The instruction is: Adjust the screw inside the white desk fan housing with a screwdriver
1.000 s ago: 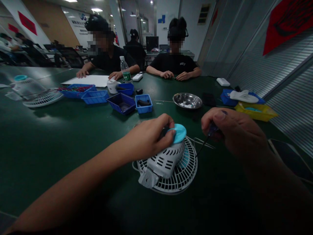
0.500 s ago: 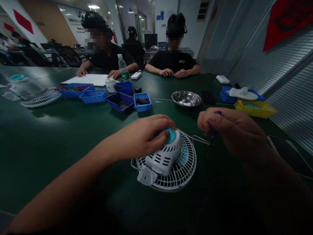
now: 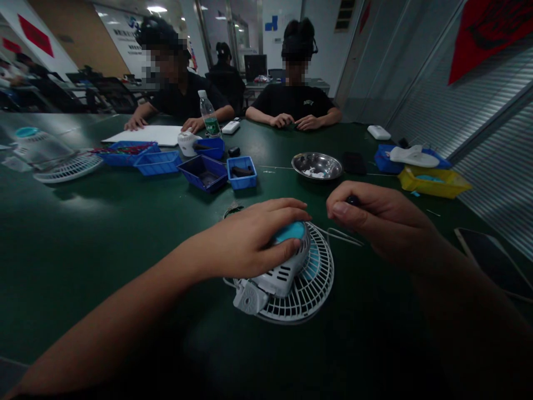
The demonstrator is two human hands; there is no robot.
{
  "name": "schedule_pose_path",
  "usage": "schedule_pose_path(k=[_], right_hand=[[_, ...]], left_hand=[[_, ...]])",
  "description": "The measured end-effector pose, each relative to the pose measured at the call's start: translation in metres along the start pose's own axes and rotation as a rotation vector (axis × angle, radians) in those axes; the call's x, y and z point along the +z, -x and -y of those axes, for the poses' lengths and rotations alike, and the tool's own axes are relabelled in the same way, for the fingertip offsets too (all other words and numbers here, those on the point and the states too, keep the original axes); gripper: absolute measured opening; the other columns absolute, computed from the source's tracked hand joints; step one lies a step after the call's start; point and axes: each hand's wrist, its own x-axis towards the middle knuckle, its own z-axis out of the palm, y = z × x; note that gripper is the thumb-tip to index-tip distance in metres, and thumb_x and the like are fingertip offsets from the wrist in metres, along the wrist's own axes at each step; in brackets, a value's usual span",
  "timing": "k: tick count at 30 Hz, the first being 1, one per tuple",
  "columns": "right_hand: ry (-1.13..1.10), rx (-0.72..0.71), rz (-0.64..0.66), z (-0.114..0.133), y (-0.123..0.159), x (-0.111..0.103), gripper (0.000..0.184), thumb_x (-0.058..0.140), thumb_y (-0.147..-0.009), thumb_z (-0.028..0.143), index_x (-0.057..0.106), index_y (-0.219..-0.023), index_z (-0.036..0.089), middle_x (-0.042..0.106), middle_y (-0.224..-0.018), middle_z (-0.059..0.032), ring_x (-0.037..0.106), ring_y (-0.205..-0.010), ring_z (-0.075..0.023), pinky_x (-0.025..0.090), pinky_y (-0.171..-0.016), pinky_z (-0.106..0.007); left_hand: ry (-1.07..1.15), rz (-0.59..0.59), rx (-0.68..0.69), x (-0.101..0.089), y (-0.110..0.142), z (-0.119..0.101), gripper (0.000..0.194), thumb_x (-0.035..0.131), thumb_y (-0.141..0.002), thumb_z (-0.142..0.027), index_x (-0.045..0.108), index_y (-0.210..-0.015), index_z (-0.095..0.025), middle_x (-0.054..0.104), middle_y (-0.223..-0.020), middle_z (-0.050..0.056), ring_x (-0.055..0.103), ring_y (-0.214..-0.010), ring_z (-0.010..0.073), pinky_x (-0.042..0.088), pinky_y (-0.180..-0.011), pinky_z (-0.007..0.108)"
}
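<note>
A white fan (image 3: 310, 300) lies grille down on the green table, its slotted motor housing and light-blue cap facing up. My left hand (image 3: 258, 236) is curled over the housing, thumb on the near side and fingers over the top, gripping it. To the right and slightly above, my right hand (image 3: 370, 216) is closed around a screwdriver (image 3: 353, 200). Only the dark end of its handle shows; the shaft is hidden. The right hand is apart from the fan. A pale cord (image 3: 343, 238) runs from the fan beneath that hand.
Blue bins (image 3: 204, 173), a steel bowl (image 3: 317, 166) with small white parts, and a yellow bin (image 3: 435, 182) stand beyond the fan. Another fan (image 3: 45, 150) lies far left. A phone (image 3: 493, 261) is at right. Two people sit across the table.
My left hand has shifted over the cap, its fingers reaching farther right. My right hand has moved slightly left and turned, so the screwdriver's shaft no longer shows. The fan stays in place.
</note>
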Motion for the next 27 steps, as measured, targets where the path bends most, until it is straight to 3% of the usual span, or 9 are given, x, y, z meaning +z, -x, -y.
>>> schedule_pose_path(k=[4, 8, 11, 14, 17, 21, 27], right_hand=[[0.013, -0.014, 0.012, 0.000, 0.001, -0.001, 0.041, 0.064, -0.096, 0.060, 0.067, -0.083, 0.021, 0.049, -0.068, 0.0034, 0.038, -0.057, -0.0058, 0.029, -0.048, -0.021], [0.009, -0.031, 0.035, -0.001, 0.001, -0.001, 0.039, 0.063, -0.097, 0.056, 0.066, -0.086, 0.019, 0.050, -0.069, 0.0036, 0.037, -0.057, -0.0056, 0.029, -0.048, -0.021], [0.011, -0.017, 0.043, 0.000, 0.000, 0.000, 0.038, 0.063, -0.098, 0.055, 0.065, -0.086, 0.019, 0.052, -0.071, 0.0033, 0.039, -0.058, -0.0057, 0.029, -0.048, -0.021], [0.016, 0.028, 0.069, 0.002, 0.001, -0.001, 0.037, 0.064, -0.096, 0.055, 0.063, -0.084, 0.019, 0.054, -0.072, 0.0024, 0.043, -0.061, -0.0066, 0.032, -0.050, -0.022], [0.038, 0.054, 0.104, 0.002, 0.001, -0.003, 0.036, 0.063, -0.096, 0.053, 0.063, -0.085, 0.019, 0.055, -0.074, 0.0014, 0.046, -0.063, -0.0077, 0.035, -0.053, -0.022], [0.085, 0.054, 0.099, 0.002, 0.001, 0.000, 0.026, 0.061, -0.096, 0.045, 0.061, -0.093, 0.020, 0.053, -0.076, 0.0023, 0.046, -0.064, -0.0079, 0.037, -0.054, -0.022], [0.083, 0.119, 0.182, -0.001, -0.001, 0.017, 0.025, 0.062, -0.095, 0.041, 0.056, -0.111, 0.022, 0.044, -0.071, 0.0069, 0.040, -0.059, -0.0072, 0.034, -0.050, -0.021]], left_hand=[[0.017, -0.015, -0.005, 0.002, -0.002, -0.005, 0.042, 0.049, -0.104, -0.027, 0.057, -0.144, -0.016, 0.056, -0.156, 0.017, 0.055, -0.146, 0.0316, 0.046, -0.124, 0.054], [0.265, -0.002, -0.028, 0.002, 0.000, -0.001, 0.055, 0.049, -0.095, -0.018, 0.050, -0.150, -0.020, 0.053, -0.158, 0.012, 0.053, -0.145, 0.0306, 0.046, -0.122, 0.049], [0.492, 0.001, -0.179, 0.003, 0.002, 0.006, 0.062, 0.056, -0.091, -0.022, 0.045, -0.152, -0.024, 0.059, -0.146, 0.009, 0.064, -0.120, 0.0262, 0.058, -0.101, 0.040], [0.615, 0.035, -0.260, 0.000, 0.003, 0.012, 0.055, 0.060, -0.094, -0.031, 0.048, -0.147, -0.024, 0.062, -0.135, 0.009, 0.066, -0.100, 0.0209, 0.058, -0.078, 0.032], [0.576, 0.080, -0.212, -0.007, 0.003, 0.012, 0.043, 0.062, -0.096, -0.032, 0.057, -0.137, -0.021, 0.062, -0.138, 0.010, 0.065, -0.110, 0.0225, 0.057, -0.084, 0.032], [0.513, 0.082, -0.181, -0.014, 0.004, 0.008, 0.040, 0.064, -0.098, -0.033, 0.058, -0.136, -0.021, 0.063, -0.137, 0.010, 0.064, -0.115, 0.0217, 0.057, -0.087, 0.031], [0.406, -0.131, -0.162, -0.005, 0.003, 0.006, 0.019, 0.060, -0.102, -0.035, 0.064, -0.103, -0.016, 0.067, -0.122, 0.010, 0.067, -0.103, 0.0179, 0.057, -0.082, 0.030]])
